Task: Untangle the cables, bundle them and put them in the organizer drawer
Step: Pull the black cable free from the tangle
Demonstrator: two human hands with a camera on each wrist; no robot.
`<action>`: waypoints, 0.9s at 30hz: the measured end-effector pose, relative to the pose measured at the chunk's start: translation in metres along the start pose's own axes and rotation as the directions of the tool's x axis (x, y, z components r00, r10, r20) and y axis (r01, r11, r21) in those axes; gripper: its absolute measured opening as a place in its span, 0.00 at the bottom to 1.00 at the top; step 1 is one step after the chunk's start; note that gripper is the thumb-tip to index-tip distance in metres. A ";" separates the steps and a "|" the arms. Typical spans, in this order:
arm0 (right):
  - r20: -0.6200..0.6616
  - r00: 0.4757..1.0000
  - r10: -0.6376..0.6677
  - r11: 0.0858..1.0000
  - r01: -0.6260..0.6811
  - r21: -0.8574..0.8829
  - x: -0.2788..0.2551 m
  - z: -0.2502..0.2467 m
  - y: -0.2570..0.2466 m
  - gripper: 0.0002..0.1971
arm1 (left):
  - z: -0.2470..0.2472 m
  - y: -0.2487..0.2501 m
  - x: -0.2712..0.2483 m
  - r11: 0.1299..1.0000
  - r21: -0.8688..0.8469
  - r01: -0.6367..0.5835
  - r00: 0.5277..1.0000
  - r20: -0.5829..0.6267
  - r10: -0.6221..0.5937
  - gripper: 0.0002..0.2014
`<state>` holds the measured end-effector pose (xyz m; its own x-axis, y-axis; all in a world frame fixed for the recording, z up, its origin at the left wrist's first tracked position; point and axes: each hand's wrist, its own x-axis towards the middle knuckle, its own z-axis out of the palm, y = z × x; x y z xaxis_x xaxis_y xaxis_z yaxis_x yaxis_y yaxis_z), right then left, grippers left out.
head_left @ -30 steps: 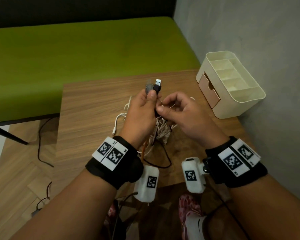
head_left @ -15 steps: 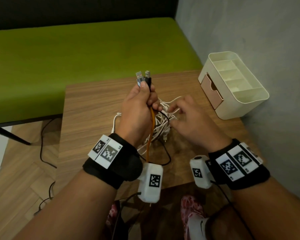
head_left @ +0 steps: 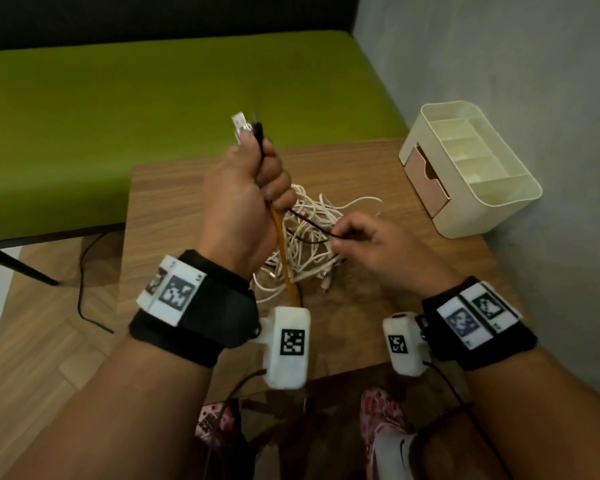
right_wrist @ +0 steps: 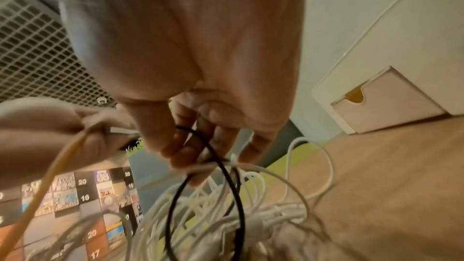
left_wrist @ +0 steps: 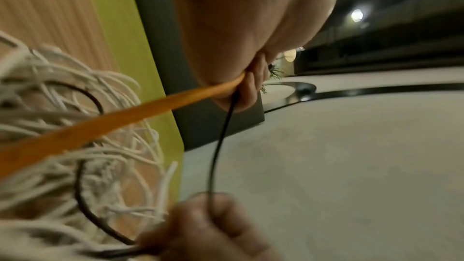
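Two cable ends lifted, the knot still below on the surface
If the left hand [head_left: 243, 199] hauls higher while the black cable [head_left: 309, 226] runs through the white tangle [head_left: 312, 244], loops could cinch tight or drag the heap off the wooden surface [head_left: 187, 188]; it is fisted round the orange cable [head_left: 284, 261] and the black one, plugs [head_left: 246, 128] poking up; the right hand [head_left: 378, 247] pinches the black cable near the pile, the organizer [head_left: 471, 171] with its drawer [head_left: 425, 181] apart to the right

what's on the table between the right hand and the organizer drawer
Bare wooden table; only a white cable loop strays near the right hand, short of the drawer, in the head view.
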<state>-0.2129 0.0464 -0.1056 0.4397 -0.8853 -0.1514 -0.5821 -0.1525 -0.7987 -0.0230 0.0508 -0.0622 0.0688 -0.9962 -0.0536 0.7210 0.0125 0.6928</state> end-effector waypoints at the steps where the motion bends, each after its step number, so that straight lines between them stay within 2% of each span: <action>1: -0.058 0.998 -0.039 0.999 0.041 0.035 0.000 -0.005 -0.002 0.02 | -0.004 -0.002 -0.001 0.995 0.096 -0.001 0.999 -0.039 0.004 0.18; 3: -0.150 0.982 -0.115 0.984 0.133 0.118 0.000 -0.011 -0.003 0.08 | -0.010 -0.002 -0.004 0.946 0.324 0.003 0.998 -0.055 0.016 0.18; 4: -0.192 0.972 -0.134 0.970 0.168 0.173 0.000 -0.012 -0.005 0.10 | -0.012 -0.002 -0.006 0.890 0.456 -0.009 0.999 -0.035 0.029 0.18; 7: -0.289 0.946 -0.146 0.921 0.237 0.310 0.000 -0.009 -0.012 0.13 | -0.015 -0.003 -0.012 0.653 0.754 -0.075 0.997 0.049 0.058 0.17; 9: -0.363 0.922 -0.137 0.891 0.275 0.361 0.000 -0.010 -0.017 0.15 | -0.012 -0.006 -0.012 0.560 0.825 -0.083 0.996 0.091 0.013 0.17; 11: -0.418 0.900 -0.123 0.892 0.285 0.351 0.000 -0.011 -0.017 0.16 | -0.007 -0.009 -0.013 0.508 0.858 -0.081 0.983 0.152 -0.100 0.12; 14: -0.419 0.902 -0.105 0.909 0.258 0.328 -0.001 -0.009 -0.015 0.16 | -0.003 -0.014 -0.015 0.417 0.897 -0.146 0.955 0.238 -0.179 0.04; 16: -0.383 0.916 -0.118 0.882 0.274 0.383 -0.001 -0.009 -0.012 0.15 | -0.003 -0.016 -0.016 0.423 0.891 -0.167 0.958 0.247 -0.142 0.06; 17: -0.347 0.929 -0.127 0.863 0.276 0.424 -0.001 -0.010 -0.009 0.14 | -0.002 -0.016 -0.016 0.475 0.867 -0.148 0.966 0.229 -0.117 0.08; 19: -0.223 0.963 -0.148 0.860 0.237 0.452 -0.001 -0.014 -0.002 0.11 | 0.001 -0.012 -0.015 0.648 0.756 -0.092 0.983 0.174 -0.063 0.08; 21: -0.107 0.985 -0.136 0.915 0.166 0.368 -0.002 -0.017 0.006 0.04 | 0.001 -0.006 -0.013 0.789 0.612 -0.051 0.993 0.114 -0.024 0.08; 22: -0.085 0.989 -0.121 0.934 0.143 0.329 -0.002 -0.019 0.010 0.02 | -0.001 -0.003 -0.012 0.823 0.567 -0.033 0.996 0.091 -0.023 0.08; 24: -0.101 0.988 -0.113 0.927 0.141 0.347 -0.001 -0.021 0.014 0.06 | -0.010 0.004 -0.008 0.823 0.568 0.007 0.998 0.049 -0.042 0.09; 25: -0.130 0.985 -0.111 0.892 0.157 0.425 0.000 -0.022 0.012 0.07 | -0.016 0.006 -0.007 0.794 0.608 0.030 0.998 0.027 -0.058 0.09; 27: -0.183 0.977 -0.107 0.712 0.204 0.672 0.003 -0.023 0.006 0.07 | -0.027 0.003 -0.005 0.655 0.752 0.072 0.997 -0.026 -0.079 0.08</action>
<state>-0.2303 0.0324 -0.0972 0.3671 -0.9291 0.0444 0.1345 0.0058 -0.9909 -0.0024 0.0584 -0.0789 0.0295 -0.9915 -0.1269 -0.0409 -0.1280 0.9909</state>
